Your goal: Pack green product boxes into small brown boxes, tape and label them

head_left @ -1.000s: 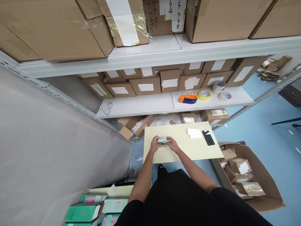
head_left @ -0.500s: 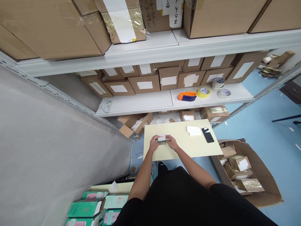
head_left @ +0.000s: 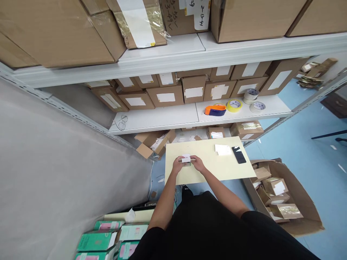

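Between my two hands is a small white card or box (head_left: pixel 185 157) with dark print, held just over the left part of the pale yellow board (head_left: pixel 211 169). The fingers of my left hand (head_left: pixel 178 165) are closed on its left side. My right hand (head_left: pixel 198 164) pinches its right side. Below it, a small greyish, partly see-through piece shows; its details are too small to tell. White papers (head_left: pixel 223 150) and a black phone (head_left: pixel 239 155) lie on the board to the right.
Shelves (head_left: pixel 151 119) with cardboard boxes stand ahead. Tape rolls (head_left: pixel 234 105) and an orange and blue item (head_left: pixel 215 110) lie on the middle shelf. A big carton (head_left: pixel 309 213) of small boxes is at the right, green boxes (head_left: pixel 94 241) at the lower left.
The white piece between my hands is tilted more upright, its printed face showing more. The green edge below it no longer shows. The view has shifted slightly.
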Available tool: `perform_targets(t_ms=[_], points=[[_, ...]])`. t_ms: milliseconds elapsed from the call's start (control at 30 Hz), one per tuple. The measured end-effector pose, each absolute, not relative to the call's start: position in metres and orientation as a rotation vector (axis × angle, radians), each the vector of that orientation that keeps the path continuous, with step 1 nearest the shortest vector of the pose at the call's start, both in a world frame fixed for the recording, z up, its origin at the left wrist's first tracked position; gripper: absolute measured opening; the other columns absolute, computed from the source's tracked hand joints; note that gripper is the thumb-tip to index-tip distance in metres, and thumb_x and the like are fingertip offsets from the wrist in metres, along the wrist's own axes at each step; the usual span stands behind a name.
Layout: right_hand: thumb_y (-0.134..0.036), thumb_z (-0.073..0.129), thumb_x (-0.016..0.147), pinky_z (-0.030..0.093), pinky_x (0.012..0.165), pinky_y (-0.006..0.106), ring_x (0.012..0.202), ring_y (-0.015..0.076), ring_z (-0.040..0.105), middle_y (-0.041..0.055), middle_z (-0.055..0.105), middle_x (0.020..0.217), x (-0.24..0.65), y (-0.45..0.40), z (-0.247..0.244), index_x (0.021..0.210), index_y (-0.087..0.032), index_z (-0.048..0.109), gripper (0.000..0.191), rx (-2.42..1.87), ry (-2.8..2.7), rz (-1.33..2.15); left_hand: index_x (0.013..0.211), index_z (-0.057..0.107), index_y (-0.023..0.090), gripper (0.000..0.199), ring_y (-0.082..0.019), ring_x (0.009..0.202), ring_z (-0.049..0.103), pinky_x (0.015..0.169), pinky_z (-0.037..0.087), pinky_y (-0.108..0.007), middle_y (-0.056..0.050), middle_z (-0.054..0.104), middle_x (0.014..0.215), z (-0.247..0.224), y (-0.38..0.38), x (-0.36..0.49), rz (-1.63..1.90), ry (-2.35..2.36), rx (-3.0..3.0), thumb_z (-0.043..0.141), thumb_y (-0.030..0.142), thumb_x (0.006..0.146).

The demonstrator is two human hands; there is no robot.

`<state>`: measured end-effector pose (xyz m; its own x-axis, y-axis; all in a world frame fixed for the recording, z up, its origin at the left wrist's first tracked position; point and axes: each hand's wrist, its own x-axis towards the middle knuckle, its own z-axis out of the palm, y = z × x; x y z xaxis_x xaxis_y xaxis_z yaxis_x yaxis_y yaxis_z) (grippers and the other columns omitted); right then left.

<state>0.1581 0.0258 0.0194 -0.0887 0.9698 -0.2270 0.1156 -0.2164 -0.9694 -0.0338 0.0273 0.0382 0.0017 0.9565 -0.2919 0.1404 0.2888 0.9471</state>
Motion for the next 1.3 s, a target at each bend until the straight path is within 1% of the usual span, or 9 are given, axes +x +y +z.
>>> perform_targets(t_ms=[133, 200, 300, 400, 633, 800, 1000, 1133, 1300], points=[[-0.021, 0.059, 0.074, 0.057, 0.097, 0.04, 0.112, 0.0235, 0.071, 0.004, 0.077, 0.113, 0.156, 0.025, 0.019, 0.106, -0.026, 0.07, 0.034, -1.419, -1.211, 1.402, 0.1, 0.074, 0.019, 0.044, -0.028, 0.102, 0.072, 0.091, 0.057, -0.042, -0.012, 0.077, 0.114, 0.034, 0.024, -0.036, 0.965, 1.37, 1.058, 0.085, 0.048, 0.069], [-0.021, 0.06, 0.074, 0.058, 0.096, 0.039, 0.111, 0.0238, 0.071, 0.0043, 0.077, 0.113, 0.155, 0.025, 0.018, 0.11, -0.026, 0.07, 0.038, -1.445, -1.185, 1.406, 0.103, 0.074, 0.019, 0.048, -0.028, 0.104, 0.072, 0.095, 0.056, -0.043, -0.013, 0.076, 0.118, 0.031, 0.023, -0.036, 0.977, 1.375, 1.053, 0.083, 0.053, 0.072], [-0.024, 0.061, 0.074, 0.059, 0.092, 0.04, 0.102, 0.0237, 0.073, 0.0045, 0.077, 0.111, 0.152, 0.025, 0.016, 0.115, -0.025, 0.07, 0.041, -1.519, -1.134, 1.425, 0.116, 0.07, 0.019, 0.057, -0.028, 0.11, 0.07, 0.099, 0.055, -0.043, -0.015, 0.071, 0.128, 0.026, 0.022, -0.035, 1.014, 1.394, 1.037, 0.084, 0.052, 0.072], [-0.03, 0.063, 0.077, 0.061, 0.089, 0.04, 0.094, 0.0232, 0.074, 0.0048, 0.077, 0.109, 0.151, 0.025, 0.012, 0.118, -0.025, 0.07, 0.042, -1.609, -1.108, 1.427, 0.129, 0.063, 0.019, 0.066, -0.028, 0.113, 0.07, 0.1, 0.054, -0.044, -0.016, 0.07, 0.129, 0.02, 0.021, -0.033, 1.054, 1.425, 0.998, 0.086, 0.048, 0.073], [-0.042, 0.065, 0.085, 0.058, 0.097, 0.043, 0.106, 0.0261, 0.072, 0.0051, 0.079, 0.109, 0.145, 0.024, 0.001, 0.124, -0.027, 0.073, 0.043, -1.678, -1.171, 1.391, 0.135, 0.061, 0.019, 0.065, -0.03, 0.116, 0.07, 0.101, 0.055, -0.046, -0.018, 0.069, 0.131, 0.012, 0.013, -0.025, 1.074, 1.463, 0.976, 0.08, 0.05, 0.081], [-0.05, 0.07, 0.083, 0.06, 0.091, 0.043, 0.104, 0.0261, 0.072, 0.0067, 0.076, 0.119, 0.147, 0.021, -0.001, 0.136, -0.029, 0.068, 0.057, -1.591, -1.144, 1.475, 0.148, 0.055, 0.022, 0.065, -0.028, 0.119, 0.069, 0.102, 0.056, -0.043, -0.016, 0.064, 0.142, 0.017, 0.005, -0.027, 1.014, 1.484, 1.048, 0.071, 0.048, 0.091], [-0.049, 0.073, 0.082, 0.06, 0.087, 0.04, 0.101, 0.0249, 0.07, 0.0087, 0.074, 0.125, 0.152, 0.019, -0.001, 0.141, -0.028, 0.065, 0.063, -1.512, -1.119, 1.516, 0.13, 0.074, 0.028, 0.038, -0.028, 0.134, 0.059, 0.101, 0.058, -0.038, -0.009, 0.058, 0.15, 0.025, 0.001, -0.036, 0.929, 1.414, 1.346, 0.069, 0.038, 0.093], [-0.05, 0.072, 0.083, 0.06, 0.088, 0.04, 0.106, 0.0258, 0.07, 0.0086, 0.074, 0.126, 0.153, 0.02, -0.001, 0.14, -0.028, 0.066, 0.061, -1.532, -1.102, 1.525, 0.128, 0.075, 0.029, 0.035, -0.026, 0.132, 0.061, 0.101, 0.059, -0.037, -0.008, 0.059, 0.147, 0.025, 0.005, -0.035, 0.911, 1.457, 1.378, 0.067, 0.036, 0.095], [-0.048, 0.069, 0.084, 0.06, 0.092, 0.044, 0.112, 0.0272, 0.07, 0.008, 0.073, 0.129, 0.154, 0.02, -0.001, 0.137, -0.029, 0.067, 0.057, -1.577, -1.078, 1.529, 0.123, 0.078, 0.029, 0.033, -0.027, 0.13, 0.062, 0.103, 0.057, -0.04, -0.009, 0.061, 0.144, 0.024, 0.003, -0.034, 0.931, 1.448, 1.362, 0.068, 0.043, 0.094]])
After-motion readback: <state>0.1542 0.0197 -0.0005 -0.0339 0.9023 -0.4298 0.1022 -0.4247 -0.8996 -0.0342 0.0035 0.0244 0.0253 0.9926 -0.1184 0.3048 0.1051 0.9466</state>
